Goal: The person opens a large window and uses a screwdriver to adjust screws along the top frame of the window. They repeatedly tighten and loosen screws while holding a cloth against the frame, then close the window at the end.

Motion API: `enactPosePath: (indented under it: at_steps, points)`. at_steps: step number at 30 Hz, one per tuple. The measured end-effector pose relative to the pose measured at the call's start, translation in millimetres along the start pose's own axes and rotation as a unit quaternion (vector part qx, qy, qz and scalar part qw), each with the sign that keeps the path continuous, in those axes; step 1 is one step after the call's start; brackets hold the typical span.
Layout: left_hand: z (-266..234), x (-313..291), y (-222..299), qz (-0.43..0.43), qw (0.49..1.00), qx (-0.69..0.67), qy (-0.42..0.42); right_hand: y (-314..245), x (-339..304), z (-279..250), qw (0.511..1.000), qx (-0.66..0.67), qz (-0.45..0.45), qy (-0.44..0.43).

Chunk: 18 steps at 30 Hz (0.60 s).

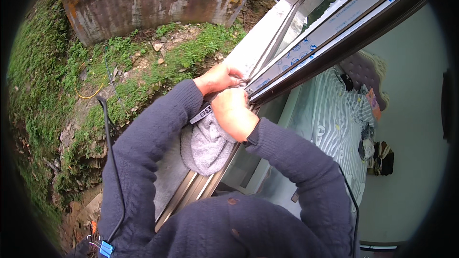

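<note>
Both my hands are together at the lower end of a dark-framed window sash [334, 38], part of it covered in printed protective film. My left hand [220, 77] is closed, its thumb and fingers bent toward the frame's corner. Just nearer to me, my right hand [232, 112] is curled into a fist with its knuckles by the same corner. Whatever is in their fingers is hidden. Under my right wrist lies a crumpled grey towel [208, 145], draped over the metal window track [191, 191]. A black strap with white marks [201, 114] shows beside the towel.
Left of the sill, a grassy, rocky slope [138, 71] drops away below a stained concrete wall [158, 0]. Indoors on the right stands a bed with striped bedding [339, 119] and a tufted headboard [366, 76]. A black cable [112, 162] runs along my left sleeve.
</note>
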<state>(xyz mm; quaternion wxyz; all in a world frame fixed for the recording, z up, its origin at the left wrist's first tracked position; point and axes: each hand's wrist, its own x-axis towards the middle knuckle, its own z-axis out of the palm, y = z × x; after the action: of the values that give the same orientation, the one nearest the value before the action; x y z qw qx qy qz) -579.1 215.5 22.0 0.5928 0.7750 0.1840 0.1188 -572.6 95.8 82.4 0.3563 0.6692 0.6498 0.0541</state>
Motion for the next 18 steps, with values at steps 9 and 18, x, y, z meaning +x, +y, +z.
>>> enactPosePath:
  at_steps: [9,18]
  points:
    - [-8,-2,-10,0.053,0.974,0.199,-0.090,-4,-8,-1,1.000,0.016,-0.007,0.022]
    - [0,-7,8,0.016,0.955,0.281,-0.089,-19,-43,-16,0.990,0.099,0.003,0.098]
